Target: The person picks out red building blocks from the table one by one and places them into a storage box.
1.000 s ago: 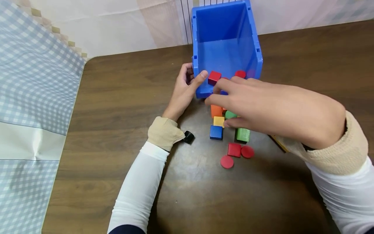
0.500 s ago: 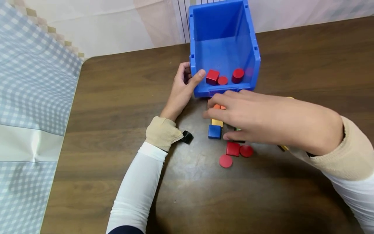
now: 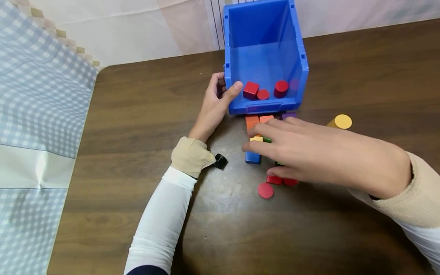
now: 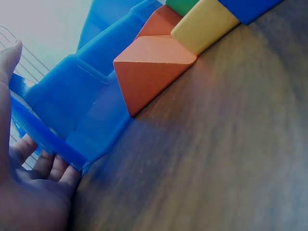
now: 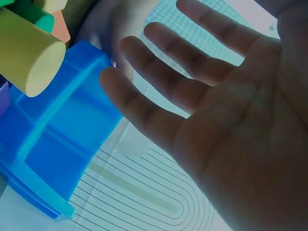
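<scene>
My left hand [image 3: 212,109] grips the left wall of a blue plastic bin [image 3: 261,28], thumb over the rim and fingers outside. Inside the bin's front lie a red cube [image 3: 251,90], a red disc [image 3: 263,94] and a red cylinder [image 3: 281,89]. Over loose blocks in front of the bin hovers my right hand [image 3: 309,152]; in the right wrist view its fingers [image 5: 154,82] are spread and hold nothing. Partly hidden by it are a blue block [image 3: 252,157], a yellow block [image 3: 256,139], a red block [image 3: 274,180] and a second red disc [image 3: 290,182].
Against the bin's front stand orange blocks [image 3: 252,122] and a purple block [image 3: 289,115]. A yellow cylinder [image 3: 343,121] stands to the right. Another red disc [image 3: 266,190] lies nearer on the wooden table [image 3: 137,126]. A pale curtain [image 3: 137,30] hangs behind.
My right hand has moved from above the bin's front edge back toward me, over the loose blocks. The left hand keeps its grip on the bin.
</scene>
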